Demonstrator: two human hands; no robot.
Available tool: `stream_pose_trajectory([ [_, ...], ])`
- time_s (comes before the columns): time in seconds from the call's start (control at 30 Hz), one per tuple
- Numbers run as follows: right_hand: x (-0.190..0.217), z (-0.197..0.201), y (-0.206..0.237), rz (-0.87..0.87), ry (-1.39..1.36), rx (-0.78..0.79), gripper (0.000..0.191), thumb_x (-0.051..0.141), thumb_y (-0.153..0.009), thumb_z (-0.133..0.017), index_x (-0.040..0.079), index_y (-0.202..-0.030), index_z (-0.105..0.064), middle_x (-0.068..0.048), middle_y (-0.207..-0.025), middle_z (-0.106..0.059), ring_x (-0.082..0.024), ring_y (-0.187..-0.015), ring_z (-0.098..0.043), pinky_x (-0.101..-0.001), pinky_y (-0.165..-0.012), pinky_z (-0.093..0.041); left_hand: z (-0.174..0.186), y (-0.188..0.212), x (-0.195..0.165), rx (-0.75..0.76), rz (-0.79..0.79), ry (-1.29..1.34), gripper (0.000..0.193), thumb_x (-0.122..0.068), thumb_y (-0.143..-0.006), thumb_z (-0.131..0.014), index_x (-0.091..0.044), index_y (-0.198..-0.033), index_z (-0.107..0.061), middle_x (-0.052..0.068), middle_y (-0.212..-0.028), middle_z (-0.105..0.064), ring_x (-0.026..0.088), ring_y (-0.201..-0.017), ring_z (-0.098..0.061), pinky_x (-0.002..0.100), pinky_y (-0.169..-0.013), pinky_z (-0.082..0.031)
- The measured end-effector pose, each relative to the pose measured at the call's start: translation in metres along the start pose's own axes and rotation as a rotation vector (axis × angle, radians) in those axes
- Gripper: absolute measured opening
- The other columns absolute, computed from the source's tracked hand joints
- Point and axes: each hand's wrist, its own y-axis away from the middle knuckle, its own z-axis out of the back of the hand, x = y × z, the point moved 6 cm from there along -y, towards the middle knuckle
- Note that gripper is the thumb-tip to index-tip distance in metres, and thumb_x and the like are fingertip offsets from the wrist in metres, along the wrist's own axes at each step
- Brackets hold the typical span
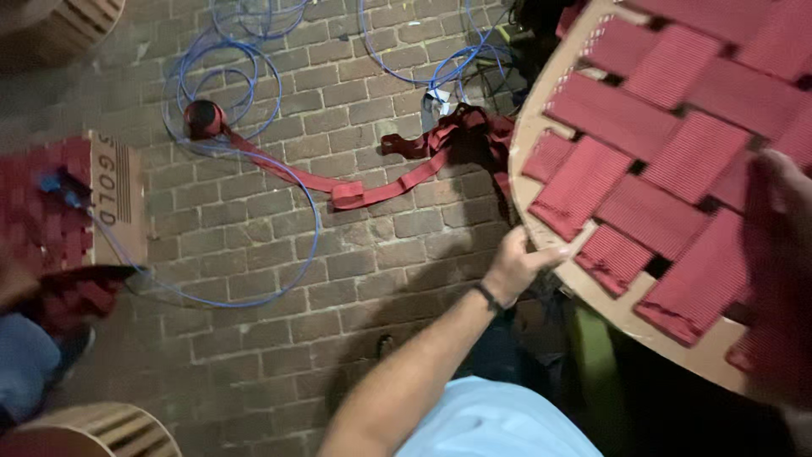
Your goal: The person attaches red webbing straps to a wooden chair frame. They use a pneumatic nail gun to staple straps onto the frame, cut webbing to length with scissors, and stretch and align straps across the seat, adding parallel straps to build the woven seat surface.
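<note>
Left hand (518, 264) grips frame (541, 127) rim; right hand (774, 254), blurred, lies flat on red webbing (668, 161), grasp unclear.

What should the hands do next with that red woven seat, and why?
Probably tuck the loose red webbing strap near the left hand under its neighbour. Its frayed end lies free by the curved wooden frame, which that hand grips, while the right hand rests flat on the weave.

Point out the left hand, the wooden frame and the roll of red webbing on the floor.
left hand (518, 264), head view, back of the hand.
wooden frame (526, 140), head view, bare curved rim.
webbing roll (201, 118), head view, the coiled end on the bricks.
</note>
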Motion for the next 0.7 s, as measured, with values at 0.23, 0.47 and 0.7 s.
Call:
stream_pose_trajectory([
  [0.23,0.155,-0.048,0.09,0.232,-0.009,-0.021,0.048,0.052,-0.097,-0.079,0.006,-0.097,-0.067,-0.009,-0.087,-0.073,-0.022,-0.075,-0.071,-0.0344,-0.066,-0.057,0.146,0.146,-0.004,-0.51,-0.064,0.222,0.037,-0.012,-0.083,-0.08,-0.005,-0.114,-0.064,0.003,-0.108,-0.071,0.017,-0.095,-0.067,0.034,-0.087,-0.054],
  [0.47,0.322,-0.137,0.153,0.291,-0.252,0.235,0.034,0.042,-0.088,-0.081,0.011,-0.097,-0.071,-0.009,-0.087,-0.075,-0.027,-0.08,-0.073,-0.0422,-0.076,-0.056,0.248,0.291,-0.025,-0.763,-0.198,0.301,0.052,-0.009,-0.087,-0.069,-0.008,-0.135,-0.05,0.01,-0.135,-0.063,0.023,-0.119,-0.065,0.041,-0.102,-0.052],
  [0.7,0.388,-0.313,0.232,0.219,-0.291,0.777,0.037,0.043,-0.083,-0.077,0.011,-0.102,-0.07,-0.017,-0.101,-0.075,-0.036,-0.095,-0.072,-0.0453,-0.082,-0.056,0.303,0.375,-0.018,-1.062,-0.256,0.128,0.063,-0.005,-0.088,-0.068,-0.003,-0.147,-0.046,0.011,-0.14,-0.06,0.024,-0.125,-0.058,0.041,-0.107,-0.045],
])
